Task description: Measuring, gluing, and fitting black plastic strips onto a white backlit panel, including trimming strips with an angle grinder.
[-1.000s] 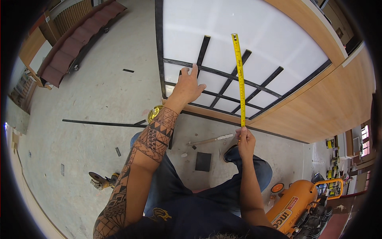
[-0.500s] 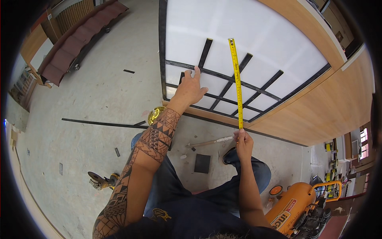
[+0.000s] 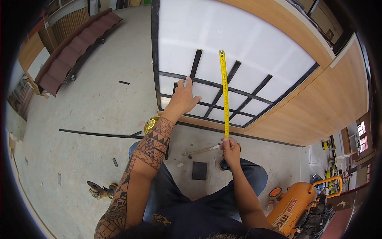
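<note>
L hand (image 3: 182, 99) is part open, fingers loosely spread, by the upper horiz. black strip (image 3: 207, 83); can't tell if it grips anything. R hand (image 3: 230, 151) is closed on the lower end of the yellow tape measure (image 3: 225, 99), whose blade runs up in front of the white panel (image 3: 246, 40), approx. vert. in view. Wood frame (image 3: 274, 16) edges the panel. Angle grinder (image 3: 107, 191) on floor (image 3: 87, 151), L side; orange air compressor (image 3: 292, 203) R.
</note>
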Tool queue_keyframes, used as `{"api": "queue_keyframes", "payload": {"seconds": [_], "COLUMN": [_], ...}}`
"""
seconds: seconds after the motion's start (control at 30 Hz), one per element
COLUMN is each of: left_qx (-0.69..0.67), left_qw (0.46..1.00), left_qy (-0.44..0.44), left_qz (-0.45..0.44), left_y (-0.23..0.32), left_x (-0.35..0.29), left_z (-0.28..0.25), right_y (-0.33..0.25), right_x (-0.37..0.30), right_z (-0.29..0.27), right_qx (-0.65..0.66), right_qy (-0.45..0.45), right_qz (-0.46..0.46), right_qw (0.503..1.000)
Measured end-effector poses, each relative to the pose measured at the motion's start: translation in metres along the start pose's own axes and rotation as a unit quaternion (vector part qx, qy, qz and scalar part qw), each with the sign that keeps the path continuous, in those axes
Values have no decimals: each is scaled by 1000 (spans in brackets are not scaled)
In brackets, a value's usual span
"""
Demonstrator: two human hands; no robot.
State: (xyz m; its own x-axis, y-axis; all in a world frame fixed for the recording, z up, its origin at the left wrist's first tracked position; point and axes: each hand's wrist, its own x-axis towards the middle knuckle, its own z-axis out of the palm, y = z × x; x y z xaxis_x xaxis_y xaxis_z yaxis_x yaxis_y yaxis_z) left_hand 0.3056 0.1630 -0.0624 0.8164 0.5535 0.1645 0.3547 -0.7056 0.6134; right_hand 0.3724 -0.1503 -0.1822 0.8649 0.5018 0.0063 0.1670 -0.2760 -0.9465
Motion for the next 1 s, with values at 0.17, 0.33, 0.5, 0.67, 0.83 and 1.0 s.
{"api": "queue_keyframes", "payload": {"seconds": [0.17,0.33,0.5,0.67,0.83,1.0], "left_qx": [0,16,79,89,78,72], "left_qw": [1000,999,991,993,996,995], "left_qy": [14,-45,-103,-67,-8,-20], "left_qz": [20,13,-6,-30,-42,-70], "left_y": [2,-11,-37,-55,-66,-78], "left_x": [-7,-23,-29,-40,-53,-79], "left_z": [-10,-30,-40,-60,-78,-86], "right_y": [5,35,67,93,150,202], "right_x": [-21,-33,-45,-51,-60,-73], "right_z": [26,54,74,78,94,119], "right_qx": [16,82,55,-148,-447,-479], "right_qy": [-93,-167,-252,-385,-543,-519], "right_qz": [52,63,186,219,131,116], "right_qw": [994,981,948,884,698,699]}}
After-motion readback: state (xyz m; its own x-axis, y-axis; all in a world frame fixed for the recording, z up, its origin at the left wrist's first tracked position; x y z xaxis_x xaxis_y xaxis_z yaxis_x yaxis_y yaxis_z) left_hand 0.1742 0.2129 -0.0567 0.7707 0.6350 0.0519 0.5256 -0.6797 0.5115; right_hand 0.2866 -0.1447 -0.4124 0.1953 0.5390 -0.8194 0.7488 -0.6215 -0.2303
